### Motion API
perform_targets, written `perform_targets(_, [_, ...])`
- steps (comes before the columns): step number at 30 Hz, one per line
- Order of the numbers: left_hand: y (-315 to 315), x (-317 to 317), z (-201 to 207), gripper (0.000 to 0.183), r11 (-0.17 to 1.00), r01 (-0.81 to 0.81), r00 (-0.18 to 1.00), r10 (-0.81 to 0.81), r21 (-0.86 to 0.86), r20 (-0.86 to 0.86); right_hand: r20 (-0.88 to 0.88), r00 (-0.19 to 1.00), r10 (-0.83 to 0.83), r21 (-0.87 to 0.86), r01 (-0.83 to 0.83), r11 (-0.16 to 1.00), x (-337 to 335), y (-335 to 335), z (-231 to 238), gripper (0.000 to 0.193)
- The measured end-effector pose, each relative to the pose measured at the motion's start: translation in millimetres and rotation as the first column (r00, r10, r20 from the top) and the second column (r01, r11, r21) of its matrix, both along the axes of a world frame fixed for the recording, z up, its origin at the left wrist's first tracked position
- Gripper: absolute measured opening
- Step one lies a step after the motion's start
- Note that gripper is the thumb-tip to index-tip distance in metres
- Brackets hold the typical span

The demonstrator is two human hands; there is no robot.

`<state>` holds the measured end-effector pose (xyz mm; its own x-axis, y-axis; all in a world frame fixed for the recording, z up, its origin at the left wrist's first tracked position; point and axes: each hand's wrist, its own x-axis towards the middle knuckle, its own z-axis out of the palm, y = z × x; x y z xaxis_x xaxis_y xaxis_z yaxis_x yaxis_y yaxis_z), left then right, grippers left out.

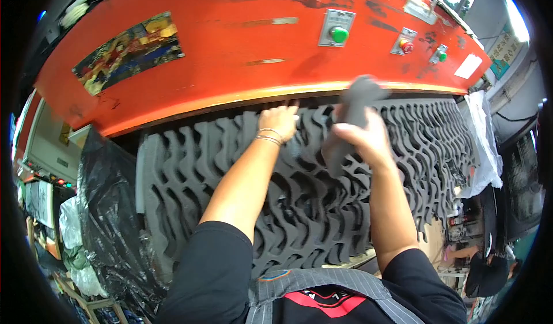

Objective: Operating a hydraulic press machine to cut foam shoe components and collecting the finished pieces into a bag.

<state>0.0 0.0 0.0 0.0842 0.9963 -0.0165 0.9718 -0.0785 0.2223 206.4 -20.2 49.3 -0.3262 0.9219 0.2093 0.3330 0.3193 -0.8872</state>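
Observation:
A wide sheet of dark grey foam point(190, 177), cut into wavy strips with gaps between them, lies in front of me. My right hand point(368, 136) is closed round a loose dark grey foam piece point(358, 102), raised over the sheet and blurred by motion. Over the sheet's far edge is my left hand point(279, 122), palm down. Its fingers reach forward, partly blurred, and no held thing shows in them. Two thin bands circle the left wrist.
An orange-red machine body point(230, 41) rises behind the foam, with a green button point(339, 34), a red button point(406, 46) and another green button. Black plastic sheeting point(109, 203) hangs at the left, white plastic point(483, 139) at the right. Another person's arm point(465, 251) shows at lower right.

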Motion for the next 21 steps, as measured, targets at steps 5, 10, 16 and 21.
perform_targets(5, [-53,-11,-1,0.029,0.932,0.24,0.828,-0.342,0.271,0.444,0.548,0.825,-0.14,-0.176,0.278,0.944,-24,23,-24,0.072])
perform_targets(10, [-115,-117,2,0.017,0.721,-0.378,0.854,0.029,0.581,0.52,0.712,0.66,-0.241,-0.009,0.352,0.936,-64,14,-23,0.076])
perform_targets(16, [-113,-125,-28,0.036,0.905,-0.325,0.91,0.22,0.274,0.351,0.702,0.71,0.058,-0.345,0.268,0.899,-65,25,-5,0.074])
perform_targets(21, [-88,-118,1,0.045,0.911,-0.386,0.888,0.409,-0.144,0.209,0.476,0.879,0.038,-0.585,0.284,0.76,-37,50,-30,0.066])
